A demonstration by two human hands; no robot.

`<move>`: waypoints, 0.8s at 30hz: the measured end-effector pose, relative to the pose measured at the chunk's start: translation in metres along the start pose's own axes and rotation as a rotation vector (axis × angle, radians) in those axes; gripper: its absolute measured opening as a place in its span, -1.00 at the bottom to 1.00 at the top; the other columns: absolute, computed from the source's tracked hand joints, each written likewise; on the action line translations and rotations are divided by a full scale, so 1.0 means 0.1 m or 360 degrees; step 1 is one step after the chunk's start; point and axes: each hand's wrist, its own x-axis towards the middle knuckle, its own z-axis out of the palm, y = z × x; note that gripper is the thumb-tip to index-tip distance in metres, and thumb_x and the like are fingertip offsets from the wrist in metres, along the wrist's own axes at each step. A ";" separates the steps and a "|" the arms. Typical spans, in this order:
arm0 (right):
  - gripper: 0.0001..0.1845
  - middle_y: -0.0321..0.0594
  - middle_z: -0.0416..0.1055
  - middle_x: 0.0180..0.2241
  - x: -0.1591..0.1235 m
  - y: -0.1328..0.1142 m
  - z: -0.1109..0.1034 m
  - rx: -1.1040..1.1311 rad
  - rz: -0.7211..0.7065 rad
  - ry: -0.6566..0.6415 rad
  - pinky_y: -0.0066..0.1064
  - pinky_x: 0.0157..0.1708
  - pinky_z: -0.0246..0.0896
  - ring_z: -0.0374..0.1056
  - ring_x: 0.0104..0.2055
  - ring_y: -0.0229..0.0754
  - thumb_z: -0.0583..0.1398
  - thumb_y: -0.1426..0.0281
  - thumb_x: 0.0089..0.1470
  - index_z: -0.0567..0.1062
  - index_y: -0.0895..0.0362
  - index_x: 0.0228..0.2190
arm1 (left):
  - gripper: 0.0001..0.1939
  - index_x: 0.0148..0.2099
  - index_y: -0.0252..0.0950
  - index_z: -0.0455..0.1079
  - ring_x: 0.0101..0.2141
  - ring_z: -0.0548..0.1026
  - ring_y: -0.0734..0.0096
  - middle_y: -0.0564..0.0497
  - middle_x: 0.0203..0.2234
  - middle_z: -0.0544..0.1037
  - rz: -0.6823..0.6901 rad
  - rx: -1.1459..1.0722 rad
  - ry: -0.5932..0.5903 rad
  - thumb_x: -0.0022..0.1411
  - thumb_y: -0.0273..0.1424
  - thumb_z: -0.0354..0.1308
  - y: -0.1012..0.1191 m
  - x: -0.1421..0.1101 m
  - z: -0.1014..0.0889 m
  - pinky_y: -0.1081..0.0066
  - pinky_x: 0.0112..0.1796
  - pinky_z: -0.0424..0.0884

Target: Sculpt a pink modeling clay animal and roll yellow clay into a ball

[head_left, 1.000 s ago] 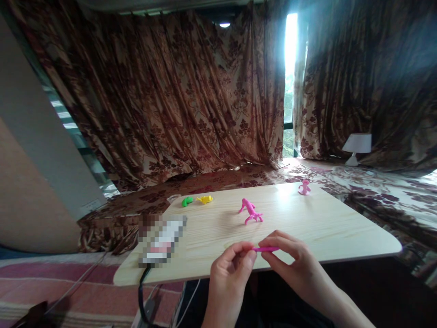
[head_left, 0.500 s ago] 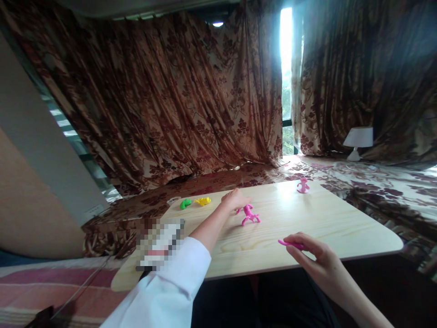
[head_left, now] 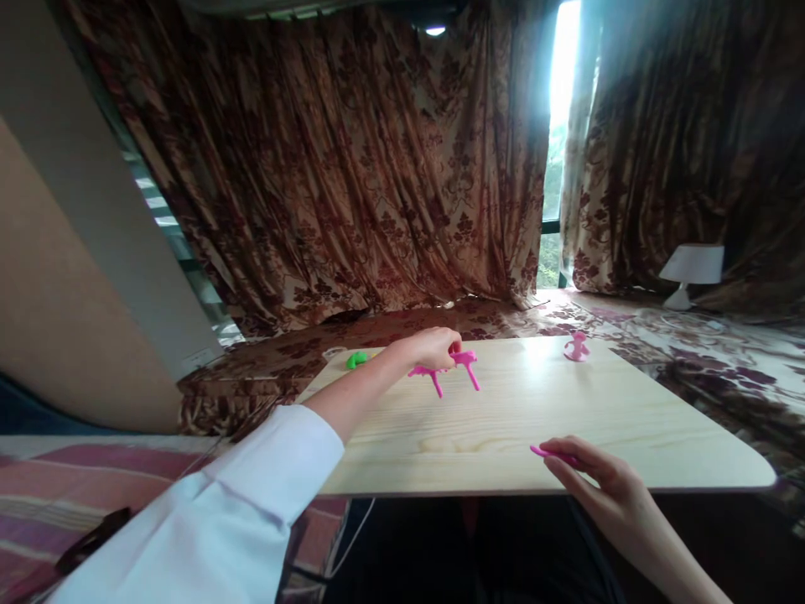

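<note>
Now left fingers (head_left: 454, 339) clasp the pink figure (head_left: 467, 359), newly lifted (right fingers (head_left: 569, 445) still pinch a magenta strip (head_left: 537, 451)).

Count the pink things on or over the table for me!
3: a figure in the left hand, a thin piece in the right hand, and a paler figure on the table, near its far edge. The left arm may hide more.

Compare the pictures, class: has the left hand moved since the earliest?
Yes: the left hand has moved from the near edge of the table toward its far edge, now holding the bright pink figure.
</note>
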 end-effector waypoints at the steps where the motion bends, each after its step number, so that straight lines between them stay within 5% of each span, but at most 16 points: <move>1: -0.80 -0.30 0.48 -0.26 0.00 0.01 0.02 -0.0005 0.0006 -0.0008 -0.54 -0.20 0.22 0.39 -0.18 -0.21 0.17 0.23 0.07 0.48 0.04 -0.28 | -0.74 -0.10 -0.31 0.36 -0.23 0.45 0.34 -0.03 -0.20 0.47 0.0049 0.0036 0.0005 0.20 -0.29 0.09 -0.01 -0.06 -0.03 0.23 -0.20 0.38; 6: -0.79 -0.30 0.48 -0.27 0.00 0.02 0.09 -0.0051 0.0019 -0.0036 -0.56 -0.20 0.23 0.40 -0.18 -0.21 0.18 0.22 0.06 0.48 0.05 -0.29 | -0.87 -0.29 -0.17 0.45 -0.24 0.45 0.30 0.07 -0.40 0.54 0.0185 0.0204 0.0097 0.03 -0.40 0.17 0.00 -0.21 0.03 0.37 -0.21 0.27; 16: -0.78 -0.25 0.50 -0.27 0.01 -0.01 0.07 -0.0127 -0.0006 -0.0067 -0.46 -0.22 0.29 0.41 -0.19 -0.14 0.13 0.23 0.09 0.49 0.06 -0.28 | -0.89 -0.30 -0.26 0.44 -0.27 0.42 0.31 0.02 -0.38 0.52 0.0276 0.0282 0.0051 0.07 -0.39 0.15 0.04 -0.14 0.27 0.25 -0.19 0.26; 24: -0.80 -0.18 0.49 -0.31 0.61 0.35 0.24 -0.0430 -0.0292 0.0032 -0.31 -0.20 0.28 0.40 -0.24 -0.14 0.10 0.40 0.06 0.49 0.12 -0.30 | -0.88 -0.34 -0.19 0.46 -0.25 0.41 0.31 0.01 -0.38 0.54 0.0315 0.0225 0.0131 0.03 -0.45 0.14 0.01 -0.17 0.21 0.37 -0.23 0.23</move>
